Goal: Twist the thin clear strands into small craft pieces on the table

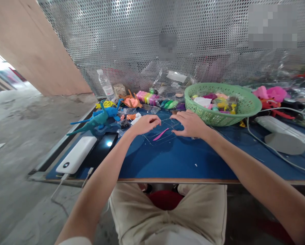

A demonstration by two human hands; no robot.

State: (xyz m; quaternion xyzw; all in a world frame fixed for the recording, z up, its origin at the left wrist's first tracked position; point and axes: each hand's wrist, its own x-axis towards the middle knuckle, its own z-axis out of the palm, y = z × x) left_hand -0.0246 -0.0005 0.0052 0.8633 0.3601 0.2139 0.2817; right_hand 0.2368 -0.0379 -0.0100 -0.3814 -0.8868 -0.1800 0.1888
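A pink plastic modelling knife (160,134) lies on the blue tabletop between my hands, touched by neither. Just left of it is my left hand (147,124), its fingers curled in and the fingertips close together; anything between them is too small to make out. To the right, my right hand (189,123) hovers low over the table with thumb and fingers spread, holding nothing visible. Thin pale lines mark the blue surface (152,160) around the knife. A small orange piece (131,116) and clear plastic wrappings sit beyond my left wrist.
Behind my right hand stands a green basket (219,119) of colourful clay pieces. Blue and teal clay figures (97,119), a white power bank (77,154), and a dark phone (101,151) are at left. A bottle (105,85) and perforated metal panel back the table. White cables (265,146) run right.
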